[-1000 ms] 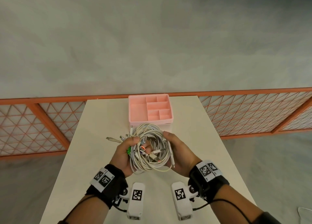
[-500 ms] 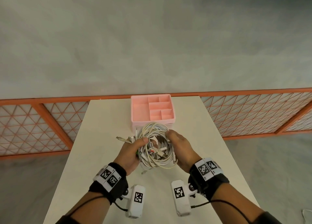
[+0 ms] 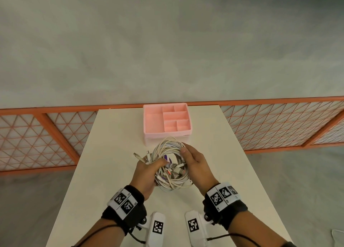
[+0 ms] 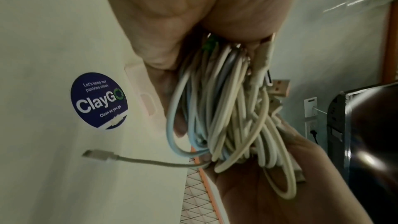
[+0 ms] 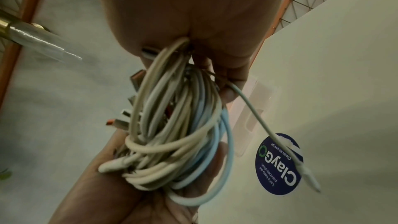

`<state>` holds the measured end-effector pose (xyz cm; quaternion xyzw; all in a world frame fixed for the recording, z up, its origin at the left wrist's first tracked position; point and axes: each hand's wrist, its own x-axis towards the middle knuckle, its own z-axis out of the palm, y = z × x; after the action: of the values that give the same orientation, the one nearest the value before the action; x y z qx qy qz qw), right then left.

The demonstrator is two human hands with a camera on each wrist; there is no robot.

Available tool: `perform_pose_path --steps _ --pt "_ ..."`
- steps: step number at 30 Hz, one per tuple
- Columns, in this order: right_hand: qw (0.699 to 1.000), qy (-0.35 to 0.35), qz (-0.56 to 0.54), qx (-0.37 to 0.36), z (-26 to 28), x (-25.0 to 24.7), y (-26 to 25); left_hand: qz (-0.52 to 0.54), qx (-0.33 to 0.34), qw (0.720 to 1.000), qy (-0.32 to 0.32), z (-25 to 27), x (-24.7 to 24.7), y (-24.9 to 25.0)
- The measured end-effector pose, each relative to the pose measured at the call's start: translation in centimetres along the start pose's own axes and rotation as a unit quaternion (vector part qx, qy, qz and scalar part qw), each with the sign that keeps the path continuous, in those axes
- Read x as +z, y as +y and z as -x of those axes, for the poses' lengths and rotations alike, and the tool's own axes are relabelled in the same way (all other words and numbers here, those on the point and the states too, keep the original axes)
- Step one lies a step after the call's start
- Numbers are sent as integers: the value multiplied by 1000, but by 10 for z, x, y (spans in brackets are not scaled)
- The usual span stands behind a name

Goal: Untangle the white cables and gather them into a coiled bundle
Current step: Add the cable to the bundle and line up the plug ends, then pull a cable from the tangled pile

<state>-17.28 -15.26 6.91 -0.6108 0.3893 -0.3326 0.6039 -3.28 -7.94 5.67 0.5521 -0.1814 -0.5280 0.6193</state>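
Observation:
A coiled bundle of white cables point(image 3: 170, 163) with several USB plugs in its middle is held just above the white table point(image 3: 111, 172). My left hand point(image 3: 149, 169) grips the bundle's left side, thumb over the strands. On the right side, my right hand point(image 3: 193, 160) wraps the coil with its thumb on top. In the left wrist view the cables point(image 4: 226, 117) hang from my left palm and one loose plug end point(image 4: 96, 154) sticks out. The right wrist view shows the same coil point(image 5: 176, 134), with one loose cable end point(image 5: 301, 164) trailing away.
A pink compartment tray point(image 3: 167, 120) stands on the table just beyond the bundle. A round blue sticker point(image 4: 99, 100) lies on the tabletop under the hands. An orange lattice fence point(image 3: 37, 139) runs behind the table, with grey floor beyond.
Both hands have carried the bundle a little forward towards the pink tray and pressed it tighter. The right thumb has moved up onto the coil's top.

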Motion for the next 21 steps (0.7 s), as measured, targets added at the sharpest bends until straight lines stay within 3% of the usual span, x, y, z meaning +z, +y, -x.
perform_pose_path --steps 7,16,21 --pt "993 -47 -59 92 -2 -11 -8 -6 37 999 0 1 4 0" --pt "983 -46 -115 136 1 -16 -15 16 5 1000 13 -2 7 9" --pt "985 -42 -111 122 5 -17 -11 9 3 999 31 -2 7 10"
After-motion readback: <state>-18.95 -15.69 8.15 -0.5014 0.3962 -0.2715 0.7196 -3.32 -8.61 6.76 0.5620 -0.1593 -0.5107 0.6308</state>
